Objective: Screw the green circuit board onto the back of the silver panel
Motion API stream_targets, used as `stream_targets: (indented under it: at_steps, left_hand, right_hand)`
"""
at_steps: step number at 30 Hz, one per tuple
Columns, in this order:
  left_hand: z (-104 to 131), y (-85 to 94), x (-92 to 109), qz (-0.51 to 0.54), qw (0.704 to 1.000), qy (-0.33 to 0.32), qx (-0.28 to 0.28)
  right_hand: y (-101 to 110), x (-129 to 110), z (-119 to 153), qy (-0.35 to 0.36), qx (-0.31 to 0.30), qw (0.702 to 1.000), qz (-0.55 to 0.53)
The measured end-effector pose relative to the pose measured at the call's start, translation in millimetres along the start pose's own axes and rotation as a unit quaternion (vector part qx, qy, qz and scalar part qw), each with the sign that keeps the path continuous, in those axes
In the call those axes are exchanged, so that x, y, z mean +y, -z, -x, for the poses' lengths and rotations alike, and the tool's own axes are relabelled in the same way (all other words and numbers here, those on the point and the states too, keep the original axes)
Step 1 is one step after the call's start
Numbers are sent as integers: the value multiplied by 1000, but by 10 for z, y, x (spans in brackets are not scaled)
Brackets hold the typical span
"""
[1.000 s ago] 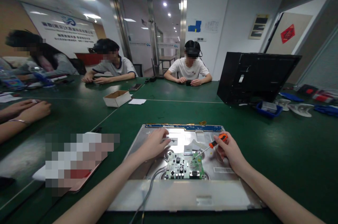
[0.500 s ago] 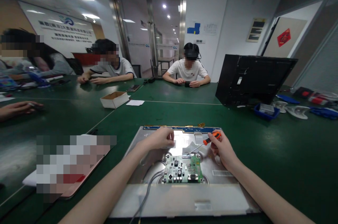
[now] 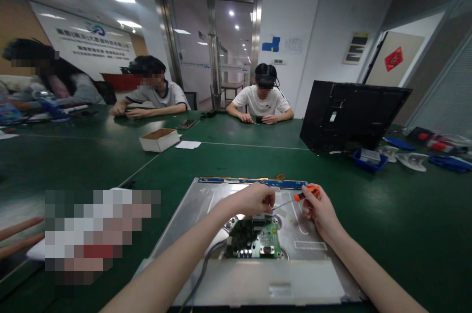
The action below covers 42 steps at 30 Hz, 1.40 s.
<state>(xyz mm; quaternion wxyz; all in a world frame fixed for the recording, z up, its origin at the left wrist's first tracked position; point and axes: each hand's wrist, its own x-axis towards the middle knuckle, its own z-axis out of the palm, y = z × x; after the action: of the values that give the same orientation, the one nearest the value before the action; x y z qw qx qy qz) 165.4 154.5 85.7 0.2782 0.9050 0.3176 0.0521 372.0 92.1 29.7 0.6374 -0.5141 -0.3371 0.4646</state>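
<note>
A silver display panel (image 3: 309, 278) lies back side up on the table before me, with a green circuit board (image 3: 271, 239) at its middle. My right hand (image 3: 322, 210) is closed around the orange and black handle of a screwdriver (image 3: 307, 193), whose thin shaft points left. Close to the screwdriver's tip, my left hand (image 3: 258, 200) is pinched just above the board's far edge; what its fingertips hold, if anything, is hidden. Along the panel's far edge runs a narrow blue circuit strip (image 3: 221, 181). A grey cable (image 3: 204, 269) leaves the board toward me.
A black monitor (image 3: 354, 114) stands at the right, beside a blue tray (image 3: 369, 159). An open white box (image 3: 159, 140) and a paper slip (image 3: 188, 145) sit beyond the panel. Several people sit around the green table (image 3: 401, 224); part of someone's hand (image 3: 22, 237) shows at left.
My left hand has moved right, over to the screwdriver's tip. My right hand and the screwdriver have shifted slightly right. The person opposite now has a small orange-handled tool in hand.
</note>
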Motion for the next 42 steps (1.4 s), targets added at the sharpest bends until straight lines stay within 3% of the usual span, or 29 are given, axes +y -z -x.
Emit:
stream_targets:
  at_steps: [17,27,36,42]
  left_hand:
    - [3,-146,11,31,999,-17,20]
    - [-25,-238,-55,-26,998,-35,40]
    - [-16,-250,17,-126,990,-41,41]
    - [-8,-269,53,-139,988,-40,50]
  right_hand:
    - [72,8,-37,2,-12,1000,-8]
    - [52,-1,-1,1,-10,1000,-3]
    - [41,-23,18,5,-15,1000,8]
    - [29,-29,20,9,-21,1000,12]
